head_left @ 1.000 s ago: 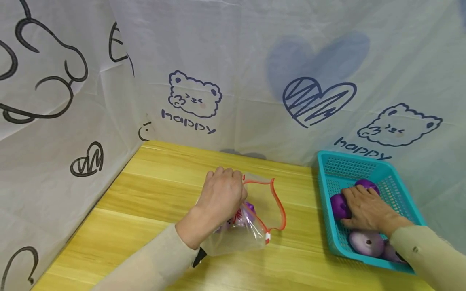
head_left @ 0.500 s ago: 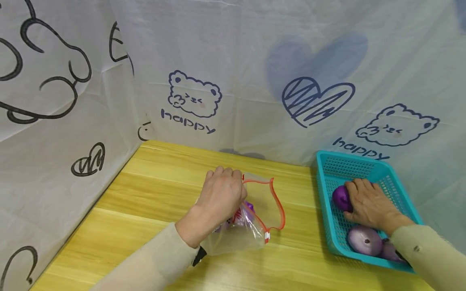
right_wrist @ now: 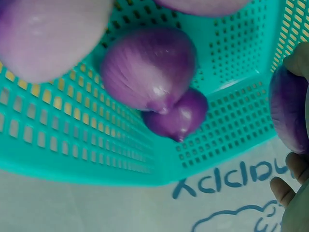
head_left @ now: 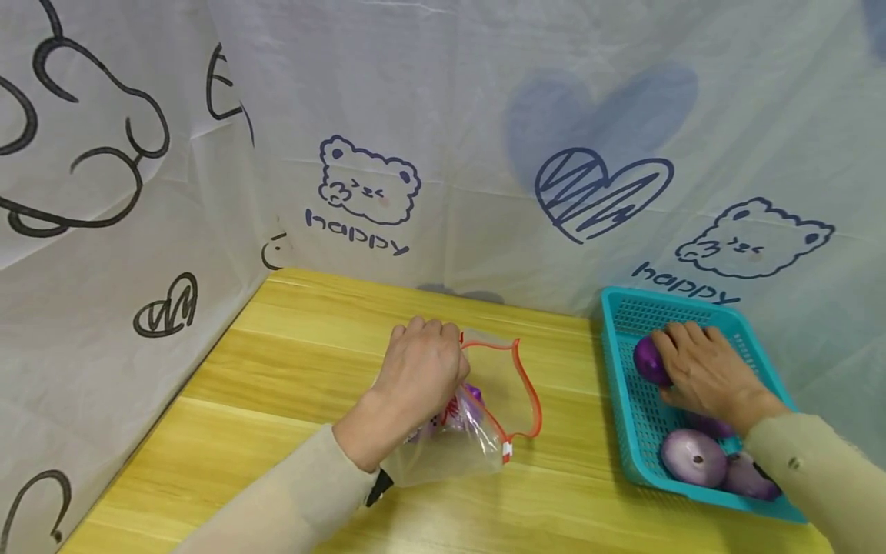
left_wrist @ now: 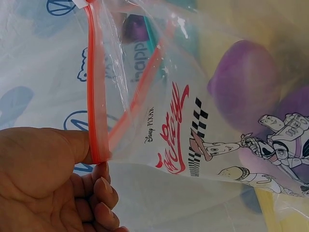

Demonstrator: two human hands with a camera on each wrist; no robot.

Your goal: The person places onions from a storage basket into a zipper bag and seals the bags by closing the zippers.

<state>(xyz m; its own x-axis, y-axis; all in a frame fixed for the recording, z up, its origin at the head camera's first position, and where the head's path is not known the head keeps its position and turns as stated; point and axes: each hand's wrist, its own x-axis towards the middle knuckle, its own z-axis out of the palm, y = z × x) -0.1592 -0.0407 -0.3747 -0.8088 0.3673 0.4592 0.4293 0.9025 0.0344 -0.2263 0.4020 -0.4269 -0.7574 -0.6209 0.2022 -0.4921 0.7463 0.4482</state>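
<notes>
My left hand (head_left: pixel 422 369) pinches the red zip edge (left_wrist: pixel 95 96) of a clear printed zip bag (head_left: pixel 477 419) on the yellow table, holding its mouth open. Purple onions (left_wrist: pixel 244 84) lie inside the bag. My right hand (head_left: pixel 702 373) is over the teal basket (head_left: pixel 626 431) and grips a dark purple onion (head_left: pixel 649 360), which also shows at the right edge of the right wrist view, onion (right_wrist: pixel 289 108). More purple onions (head_left: pixel 694 458) lie in the basket's near end, onions (right_wrist: pixel 149 67).
White sheets printed with bears and hearts (head_left: pixel 602 188) close off the back and left sides. The basket stands at the table's right side near the sheet. Bare yellow tabletop (head_left: pixel 277 362) stretches left of the bag.
My right hand has lifted the dark purple onion and moved it toward the basket's far end. The left hand and the bag have stayed put.
</notes>
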